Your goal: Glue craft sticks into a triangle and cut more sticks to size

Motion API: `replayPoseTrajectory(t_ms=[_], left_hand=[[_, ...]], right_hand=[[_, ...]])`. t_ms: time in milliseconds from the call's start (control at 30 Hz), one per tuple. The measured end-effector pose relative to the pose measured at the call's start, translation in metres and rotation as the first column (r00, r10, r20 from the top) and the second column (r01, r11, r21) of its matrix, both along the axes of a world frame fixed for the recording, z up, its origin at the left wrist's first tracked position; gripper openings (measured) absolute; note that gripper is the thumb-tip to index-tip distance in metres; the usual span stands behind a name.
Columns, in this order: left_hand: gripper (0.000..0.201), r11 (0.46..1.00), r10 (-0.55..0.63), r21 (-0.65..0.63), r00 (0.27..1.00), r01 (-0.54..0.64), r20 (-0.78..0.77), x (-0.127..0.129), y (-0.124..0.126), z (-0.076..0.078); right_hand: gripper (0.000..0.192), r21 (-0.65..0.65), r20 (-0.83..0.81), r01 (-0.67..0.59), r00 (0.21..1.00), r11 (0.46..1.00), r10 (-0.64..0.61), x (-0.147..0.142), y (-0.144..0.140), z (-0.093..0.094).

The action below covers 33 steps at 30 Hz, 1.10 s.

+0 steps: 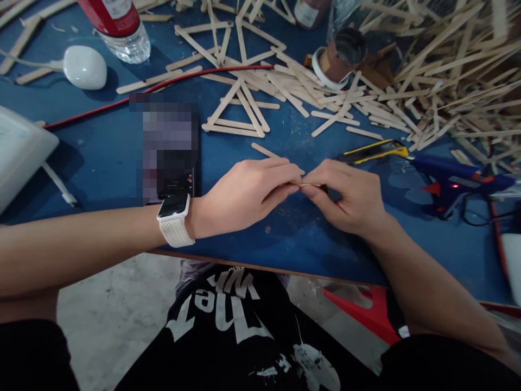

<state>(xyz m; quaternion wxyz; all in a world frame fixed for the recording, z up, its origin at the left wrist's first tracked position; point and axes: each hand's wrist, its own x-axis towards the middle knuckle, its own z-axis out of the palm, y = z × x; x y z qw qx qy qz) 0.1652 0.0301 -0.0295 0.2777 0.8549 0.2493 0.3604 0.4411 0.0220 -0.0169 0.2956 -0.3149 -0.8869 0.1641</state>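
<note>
My left hand and my right hand meet above the blue table, fingertips almost touching. Between them is a thin wooden craft stick, pinched at the fingertips of both hands and mostly covered. Another craft stick sticks out from behind my left hand; whether it is held or lies on the table I cannot tell. Just beyond them rests a triangular frame of craft sticks. A yellow utility knife lies behind my right hand, close to a blue glue gun.
Loose craft sticks are heaped at the back right. A phone lies near my left wrist, with a white charger, a red cable and a bottle beyond. An open brown jar tilts at the back.
</note>
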Motion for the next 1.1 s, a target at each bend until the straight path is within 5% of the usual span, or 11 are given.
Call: replayPoseTrajectory(t_ms=[133, 267, 700, 900, 1100], left_hand=[[0.018, 0.999, 0.034, -0.014, 0.998, -0.035, -0.051, -0.001, -0.001, 0.002], [0.020, 1.000, 0.009, -0.009, 0.996, -0.010, -0.093, -0.001, -0.003, 0.003], [0.020, 1.000, -0.014, -0.017, 0.993, 0.012, -0.120, -0.001, -0.002, 0.004], [0.018, 1.000, -0.007, -0.003, 0.995, 0.006, -0.101, 0.000, -0.001, 0.002], [0.020, 1.000, -0.015, -0.014, 0.995, 0.013, -0.101, -0.002, -0.002, 0.002]], right_hand=[[0.035, 0.129, -0.265, 0.228, 0.946, 0.965, -0.188, 0.004, 0.003, -0.009], [0.021, 0.247, -0.361, 0.419, 0.877, 0.874, -0.318, 0.006, 0.007, -0.011], [0.007, 0.133, -0.369, 0.338, 0.889, 0.932, -0.270, 0.001, 0.003, -0.017], [0.040, 0.138, -0.402, 0.272, 0.894, 0.952, -0.197, -0.004, 0.000, -0.011], [0.046, 0.223, -0.435, 0.254, 0.890, 0.941, -0.137, -0.005, 0.001, -0.006]])
